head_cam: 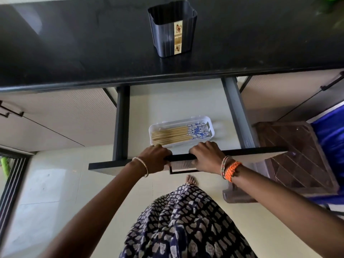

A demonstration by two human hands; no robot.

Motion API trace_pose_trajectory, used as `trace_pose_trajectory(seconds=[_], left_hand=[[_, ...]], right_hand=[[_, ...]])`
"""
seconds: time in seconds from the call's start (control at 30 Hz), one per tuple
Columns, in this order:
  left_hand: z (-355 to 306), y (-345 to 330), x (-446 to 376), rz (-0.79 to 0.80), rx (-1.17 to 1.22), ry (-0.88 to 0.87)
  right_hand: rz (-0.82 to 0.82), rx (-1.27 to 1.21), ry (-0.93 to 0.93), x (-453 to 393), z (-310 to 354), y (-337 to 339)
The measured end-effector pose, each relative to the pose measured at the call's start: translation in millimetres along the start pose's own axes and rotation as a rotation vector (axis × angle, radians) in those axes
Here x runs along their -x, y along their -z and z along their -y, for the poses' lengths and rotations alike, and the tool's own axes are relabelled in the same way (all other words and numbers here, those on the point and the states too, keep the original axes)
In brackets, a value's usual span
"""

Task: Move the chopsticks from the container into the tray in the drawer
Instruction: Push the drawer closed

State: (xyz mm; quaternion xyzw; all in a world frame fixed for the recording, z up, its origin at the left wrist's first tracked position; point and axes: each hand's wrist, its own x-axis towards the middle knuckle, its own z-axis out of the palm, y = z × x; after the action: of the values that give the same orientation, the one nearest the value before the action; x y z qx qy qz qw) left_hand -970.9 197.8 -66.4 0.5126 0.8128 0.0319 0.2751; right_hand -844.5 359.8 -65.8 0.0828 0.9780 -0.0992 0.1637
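Several wooden chopsticks (175, 135) with blue-patterned tops lie side by side in a white plastic tray (208, 121) on the floor of the open drawer (163, 103). A dark ribbed container (167, 32) stands upright on the black countertop (74, 43); nothing sticks out of its top. My left hand (155, 159) and my right hand (205, 157) both grip the top edge of the drawer front (260, 152), just in front of the tray.
A brown plastic stool (297, 155) stands to the right of the drawer, beside something blue (329, 135). Closed cabinet fronts flank the drawer. A black handle (183, 171) hangs under the drawer front. My patterned dress and a foot are below.
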Motion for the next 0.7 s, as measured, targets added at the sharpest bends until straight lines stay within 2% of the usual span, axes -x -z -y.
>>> trace_pose_trajectory(seconds=[0.13,0.3,0.37,0.43,0.53,0.6,0.7], left_hand=[[21.1,26.5,-39.2,-0.081,-0.007,0.071],[44.0,57.3,-80.4,-0.203,0.097,0.118],[49.9,65.9,-94.5,-0.305,0.098,0.128],[55.3,76.2,-109.6,-0.432,0.059,0.150],[60.2,97.6,-133.6,-0.598,-0.027,0.174],[62.0,109.2,-150.4,-0.639,-0.079,0.202],[67.7,115.9,-169.1,-0.607,-0.130,0.231]], right_hand=[[-0.081,-0.022,-0.051,-48.9,-17.0,18.5],[-0.155,-0.068,-0.048,-105.2,-43.4,47.9],[-0.211,-0.040,-0.029,-122.9,-52.1,57.1],[-0.336,0.109,-0.017,-142.0,-64.9,65.7],[-0.472,0.211,-0.073,-166.9,-81.1,84.3],[-0.456,0.235,-0.075,-184.2,-90.6,94.1],[-0.372,0.294,-0.078,-208.8,-103.6,100.3]])
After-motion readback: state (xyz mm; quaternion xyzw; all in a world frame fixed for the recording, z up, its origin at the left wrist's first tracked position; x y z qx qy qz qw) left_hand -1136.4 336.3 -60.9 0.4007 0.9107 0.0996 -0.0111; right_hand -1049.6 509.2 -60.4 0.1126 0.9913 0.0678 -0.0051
